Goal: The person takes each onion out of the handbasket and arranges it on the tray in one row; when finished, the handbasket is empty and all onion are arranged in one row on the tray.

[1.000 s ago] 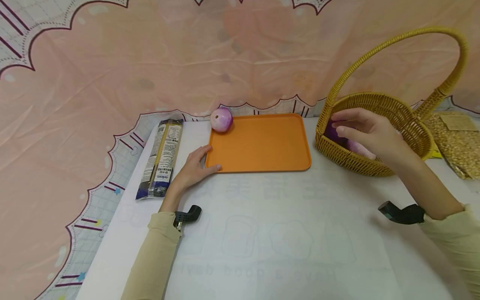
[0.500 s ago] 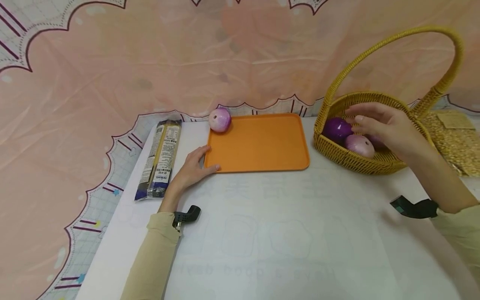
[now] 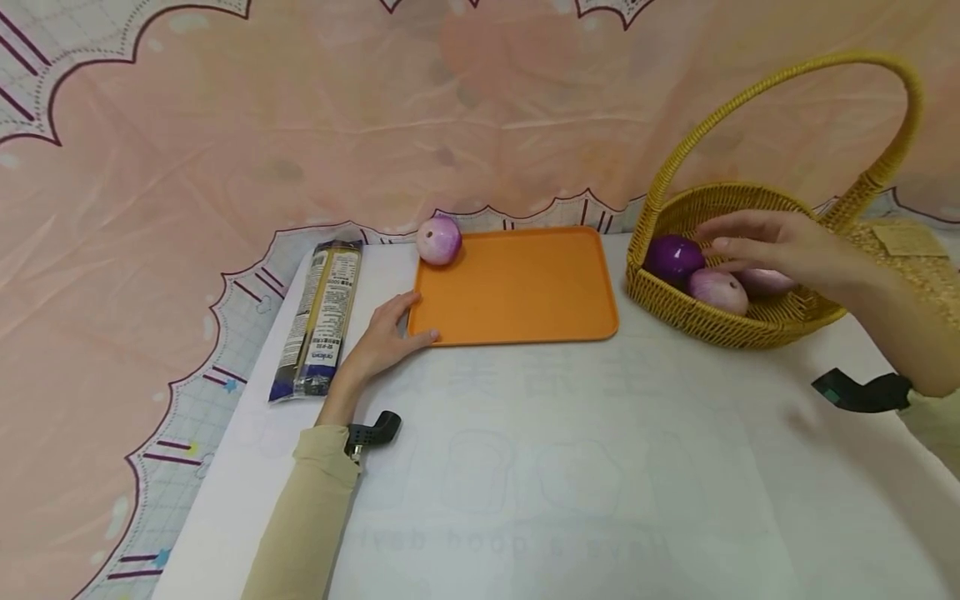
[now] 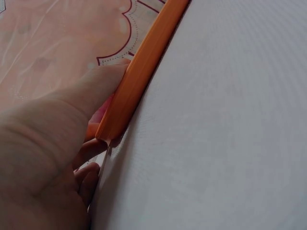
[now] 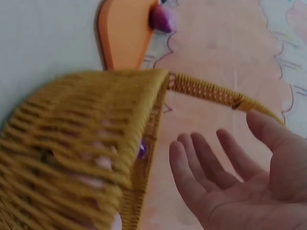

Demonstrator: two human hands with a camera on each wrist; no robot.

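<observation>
An orange tray (image 3: 517,287) (image 4: 139,67) lies on the white table, with a pale purple onion (image 3: 438,240) (image 5: 162,19) on its far left corner. My left hand (image 3: 386,333) (image 4: 57,143) rests against the tray's near left corner, fingers fairly straight. A wicker basket (image 3: 780,321) (image 5: 86,120) with a tall handle stands to the right. It holds a dark purple onion (image 3: 672,257), a pale onion (image 3: 717,289) and a third partly hidden under my hand. My right hand (image 3: 772,246) (image 5: 225,177) hovers over the basket, fingers spread, holding nothing.
A long packet of noodles (image 3: 318,317) lies left of the tray. A bag of grain (image 3: 918,279) sits behind the basket at the right edge. Pink cloth hangs behind the table (image 3: 562,467) and drapes down its left side.
My right hand has lifted off the dark purple onion and drifted right over the basket, uncovering the onions. My left hand has stayed on the tray corner.
</observation>
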